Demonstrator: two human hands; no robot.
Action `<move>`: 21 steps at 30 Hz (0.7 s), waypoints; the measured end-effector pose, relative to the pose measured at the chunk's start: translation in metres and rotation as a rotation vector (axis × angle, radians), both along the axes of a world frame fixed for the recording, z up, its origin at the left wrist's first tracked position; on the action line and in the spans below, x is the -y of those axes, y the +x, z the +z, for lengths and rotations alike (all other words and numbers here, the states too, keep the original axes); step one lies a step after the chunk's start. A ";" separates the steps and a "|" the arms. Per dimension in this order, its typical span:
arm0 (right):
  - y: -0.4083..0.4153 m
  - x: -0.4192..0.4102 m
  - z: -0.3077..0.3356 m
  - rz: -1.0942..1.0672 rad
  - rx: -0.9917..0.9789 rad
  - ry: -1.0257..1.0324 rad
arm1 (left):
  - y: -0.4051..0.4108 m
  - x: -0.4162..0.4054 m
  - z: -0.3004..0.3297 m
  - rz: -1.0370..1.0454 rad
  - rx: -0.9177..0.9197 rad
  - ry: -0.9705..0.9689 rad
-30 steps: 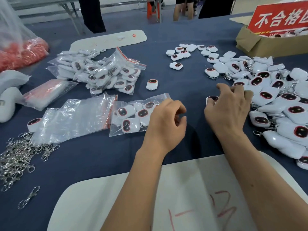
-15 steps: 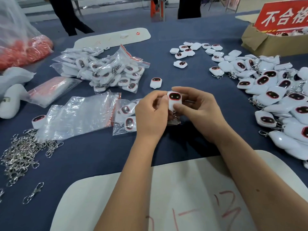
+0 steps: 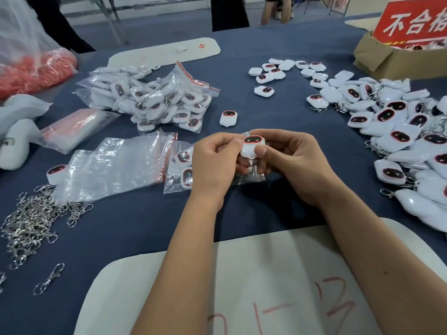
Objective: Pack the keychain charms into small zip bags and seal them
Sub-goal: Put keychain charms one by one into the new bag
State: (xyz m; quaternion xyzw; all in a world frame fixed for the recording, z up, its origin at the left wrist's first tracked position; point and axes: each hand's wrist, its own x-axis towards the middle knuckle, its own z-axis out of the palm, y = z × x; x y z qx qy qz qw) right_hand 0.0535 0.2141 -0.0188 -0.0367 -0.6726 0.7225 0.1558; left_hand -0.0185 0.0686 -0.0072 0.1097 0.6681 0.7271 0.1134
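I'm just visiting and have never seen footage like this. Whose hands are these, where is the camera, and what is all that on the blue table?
There is no robot here: a person wears a camera on the head, looking down at both hands. The left hand and right hand together pinch one white charm over a partly filled zip bag. To the right lies a heap of loose charms. To the left are empty zip bags, filled bags and a tangle of metal clasps. A cardboard box sits at the far right.
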 end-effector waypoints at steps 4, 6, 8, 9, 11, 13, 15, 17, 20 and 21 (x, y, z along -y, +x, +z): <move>-0.001 0.001 -0.001 -0.006 -0.053 0.000 | 0.003 0.000 0.003 -0.016 0.003 0.045; -0.001 0.002 -0.001 -0.004 -0.077 0.001 | 0.004 0.000 0.004 -0.036 -0.005 0.059; -0.001 0.002 -0.001 -0.004 -0.084 -0.001 | 0.004 0.002 0.004 -0.051 -0.014 0.067; -0.001 0.002 -0.001 -0.005 -0.084 0.000 | 0.004 0.002 0.004 -0.056 -0.017 0.070; -0.001 0.001 -0.001 -0.012 -0.087 0.004 | 0.004 0.003 0.004 -0.062 -0.022 0.067; -0.001 0.001 -0.001 -0.019 -0.085 0.009 | 0.004 0.004 0.003 -0.063 -0.026 0.065; -0.001 0.002 -0.001 -0.027 -0.080 0.008 | 0.004 0.003 0.002 -0.055 -0.033 0.075; -0.001 0.002 -0.001 -0.059 -0.067 0.010 | 0.005 0.001 0.001 -0.012 -0.048 0.092; -0.003 0.002 -0.002 -0.069 -0.033 0.014 | 0.006 -0.006 -0.002 0.116 -0.094 0.086; -0.004 0.002 -0.002 -0.057 -0.020 0.016 | 0.007 -0.008 -0.003 0.154 -0.101 0.086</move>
